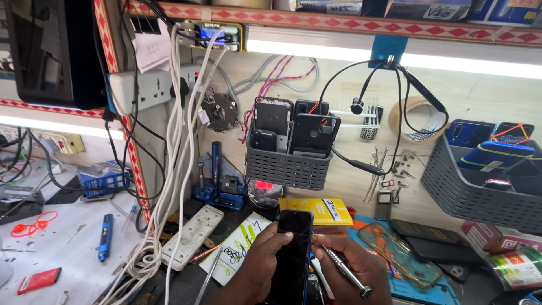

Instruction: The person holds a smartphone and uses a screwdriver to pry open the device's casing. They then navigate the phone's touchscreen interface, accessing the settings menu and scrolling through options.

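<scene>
The left hand (265,257) grips the phone (293,254) upright over the bench; the right hand (353,265) pinches a screwdriver (341,265) at its edge. A slipped tip could gouge the phone.

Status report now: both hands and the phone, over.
Left hand holds black phone upright. Right hand grips screwdriver, tip at phone's edge. Nothing blocking.

Bright, sharp; glaring strip lights (395,56) overhead.
</scene>
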